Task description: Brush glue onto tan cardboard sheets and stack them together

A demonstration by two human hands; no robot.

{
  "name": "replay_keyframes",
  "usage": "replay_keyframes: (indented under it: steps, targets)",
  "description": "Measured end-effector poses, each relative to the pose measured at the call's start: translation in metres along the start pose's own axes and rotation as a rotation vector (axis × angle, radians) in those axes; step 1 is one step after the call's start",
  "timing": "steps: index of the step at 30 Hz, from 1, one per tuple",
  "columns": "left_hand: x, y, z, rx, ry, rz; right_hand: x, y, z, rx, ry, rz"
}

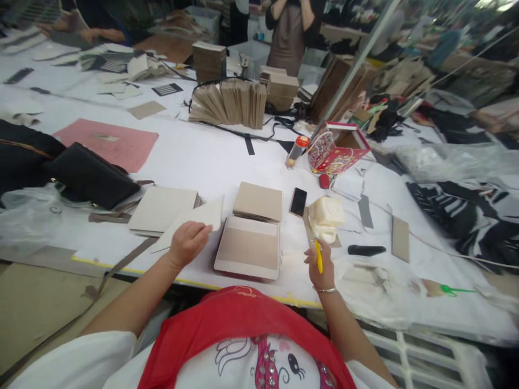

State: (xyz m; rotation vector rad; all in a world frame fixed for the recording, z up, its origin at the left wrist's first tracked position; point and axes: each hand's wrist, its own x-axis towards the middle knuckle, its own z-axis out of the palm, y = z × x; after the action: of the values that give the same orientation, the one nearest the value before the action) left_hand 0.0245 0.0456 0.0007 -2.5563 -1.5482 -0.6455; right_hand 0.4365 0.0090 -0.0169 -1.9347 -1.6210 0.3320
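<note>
My left hand (pixel 190 243) is closed on the edge of a thin cream board (pixel 203 215), which is tilted beside a stack of similar cream boards (pixel 162 205). In my right hand (pixel 321 267) is a yellow-handled tool (pixel 318 255); its working end is hard to make out. That hand is just below a block of pale yellow, glue-like stuff (pixel 327 210) resting on a piece of brown card (pixel 310 229). Between my hands sits a pile of panels (pixel 247 246), beige in the middle with pale strips at both ends. A stack of beige boards (pixel 258 201) stands right behind it.
A phone (pixel 298 201), a red-lidded jar (pixel 297 151) and a red gift bag (pixel 338 148) are beyond my right hand. Black bags (pixel 95 175) and a pink sheet (pixel 109 141) lie left. Fanned boards (pixel 229 102) stand at the back, where a person (pixel 287 38) faces the table.
</note>
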Motion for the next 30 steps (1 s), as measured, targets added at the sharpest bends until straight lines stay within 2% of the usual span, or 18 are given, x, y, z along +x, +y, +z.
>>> replay_keyframes:
  steps: [2,5,7,9,12,15,18,21,26,28,30]
  targets:
    - [0.019,0.046,0.007,-0.098,-0.027,0.212,0.010,-0.012,-0.005,0.246,0.020,0.082]
    - [0.031,0.109,0.035,-0.154,-0.153,0.506,0.022,-0.021,-0.009,0.451,0.029,0.114]
    - [0.028,0.138,0.058,-0.160,-0.238,0.607,0.027,-0.022,-0.010,0.513,0.023,0.116]
    - [0.021,0.155,0.075,-0.166,-0.330,0.670,0.029,-0.021,-0.009,0.560,0.020,0.133]
    - [0.013,0.162,0.085,-0.179,-0.438,0.655,0.030,-0.018,-0.008,0.690,-0.022,0.186]
    - [0.012,0.153,0.082,-0.159,-0.475,0.492,0.035,-0.020,-0.003,0.834,-0.120,0.238]
    - [0.011,0.141,0.080,-0.120,-0.520,0.345,0.045,-0.035,0.010,0.867,-0.250,0.230]
    - [0.007,0.136,0.085,-0.130,-0.547,0.300,0.051,-0.068,0.035,0.837,-0.462,0.180]
    - [-0.002,0.140,0.101,-0.225,-0.482,0.238,0.043,-0.128,0.089,0.765,-0.913,0.026]
    - [-0.004,0.141,0.105,-0.246,-0.473,0.205,0.040,-0.139,0.107,0.704,-1.084,-0.032]
    - [-0.006,0.140,0.106,-0.259,-0.466,0.197,0.044,-0.143,0.121,0.638,-1.169,-0.067]
